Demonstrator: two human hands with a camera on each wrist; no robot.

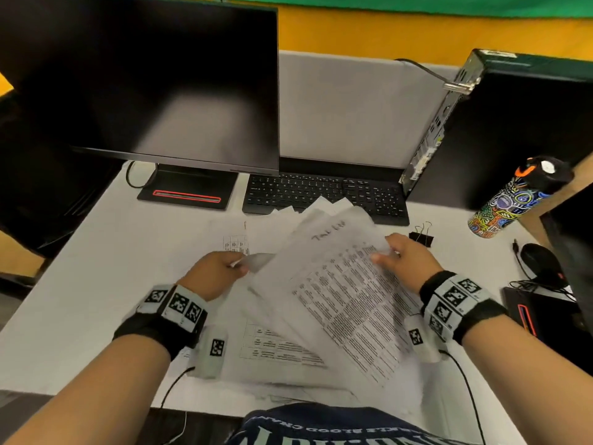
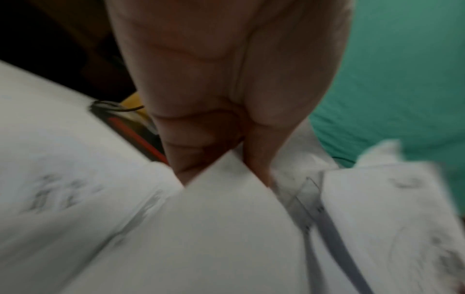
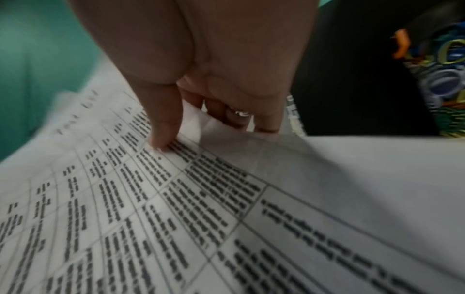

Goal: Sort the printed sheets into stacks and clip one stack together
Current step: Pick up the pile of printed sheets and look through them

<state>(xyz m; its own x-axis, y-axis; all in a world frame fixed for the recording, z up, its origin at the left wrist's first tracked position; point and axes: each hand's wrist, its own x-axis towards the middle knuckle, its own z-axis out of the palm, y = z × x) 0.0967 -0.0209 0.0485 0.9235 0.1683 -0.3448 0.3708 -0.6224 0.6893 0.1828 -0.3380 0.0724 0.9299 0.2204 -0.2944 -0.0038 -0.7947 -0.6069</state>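
Note:
A fanned bundle of printed sheets (image 1: pixel 340 284) with dense tables is lifted off the desk in front of me. My right hand (image 1: pixel 401 255) grips its upper right edge, thumb (image 3: pixel 161 137) on the printed top sheet (image 3: pixel 151 208) and fingers (image 3: pixel 266 121) curled beneath. My left hand (image 1: pixel 224 264) pinches the corner of one sheet (image 2: pixel 226 218) at the bundle's left side. More printed sheets (image 1: pixel 276 348) lie flat underneath on the white desk (image 1: pixel 96 268). A black binder clip (image 1: pixel 422 236) sits just beyond my right hand.
A black keyboard (image 1: pixel 324 194) lies behind the papers, partly covered by their top corners. A dark monitor (image 1: pixel 144 85) stands at the back left, a computer tower (image 1: pixel 513 123) at the back right. A patterned bottle (image 1: pixel 510 200) and a black mouse (image 1: pixel 539 264) are to the right.

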